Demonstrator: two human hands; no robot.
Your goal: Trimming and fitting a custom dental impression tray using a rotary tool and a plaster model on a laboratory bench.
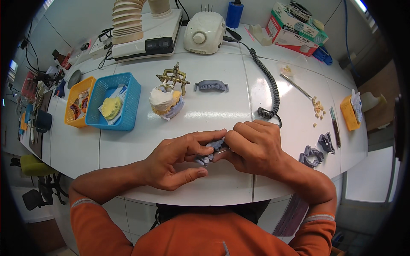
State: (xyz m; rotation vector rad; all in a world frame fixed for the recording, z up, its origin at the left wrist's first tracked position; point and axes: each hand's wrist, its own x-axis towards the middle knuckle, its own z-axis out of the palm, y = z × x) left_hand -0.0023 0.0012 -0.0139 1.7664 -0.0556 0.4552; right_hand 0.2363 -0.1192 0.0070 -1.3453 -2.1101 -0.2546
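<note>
While pinched between both sets of fingers at the near edge of the white table (205,115), grey dental model (209,152) held just above the tabletop, partly hidden. Left hand (179,160) closed on its left side, thumb stretched out below, fingertips on top. Right hand (256,147) closed on its right side, knuckles up, touching the left fingertips; thin metal tool tip (222,151) barely showing under it, too small to tell more

Just right of the hands, two grey model pieces (318,149) lying near the table edge, a dark-handled knife (335,126) beside them. Farther right, small yellow basket (351,113) at the rim

Beyond the hands, middle of the table: brass articulator (167,96) with white plaster and a mounted cast, upright; another grey arch-shaped model (211,86) well apart to its right. Black coiled cord (269,85) running from the back down toward the right hand. Scatter of small tooth-coloured bits (317,109) with a slim metal instrument (295,86) near them

To the left, blue basket (114,101) holding a yellow cast, touching an orange basket (79,101)

At the back, white motor control unit (204,32), ribbed suction hose (127,21) on a white box, blue bottle (234,13), carton of masks (292,27)
</note>
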